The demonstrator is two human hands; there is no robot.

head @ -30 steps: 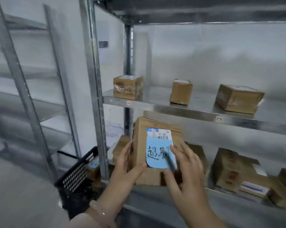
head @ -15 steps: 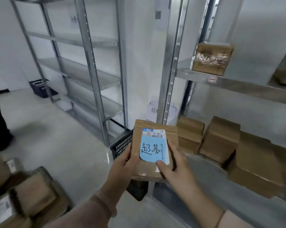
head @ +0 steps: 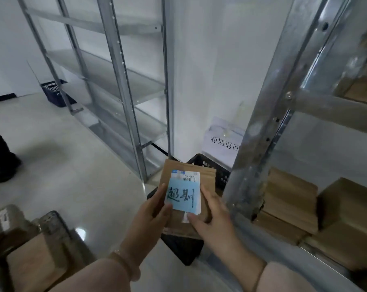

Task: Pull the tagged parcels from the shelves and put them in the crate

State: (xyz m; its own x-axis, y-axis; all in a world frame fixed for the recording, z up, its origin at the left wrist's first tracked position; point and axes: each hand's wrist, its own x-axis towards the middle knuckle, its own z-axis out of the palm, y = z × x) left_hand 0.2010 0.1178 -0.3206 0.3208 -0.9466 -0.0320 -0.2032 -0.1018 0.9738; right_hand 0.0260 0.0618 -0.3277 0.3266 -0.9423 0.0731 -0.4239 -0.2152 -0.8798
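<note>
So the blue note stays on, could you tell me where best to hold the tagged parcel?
Take the parcel by its two long cardboard edges, from left and right, as the left hand and right hand do. Those edges are bare, and the blue note covers the face's middle, so keep thumbs off it.

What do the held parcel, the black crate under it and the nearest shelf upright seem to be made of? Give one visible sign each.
Parcel: brown cardboard, with a matt face and a paper label stuck on.
Crate: probably hard plastic, black, with moulded slots in its wall.
Shelf upright: metal, likely galvanised steel, with a dull, mottled silver surface, punched holes and a bolt.
</note>
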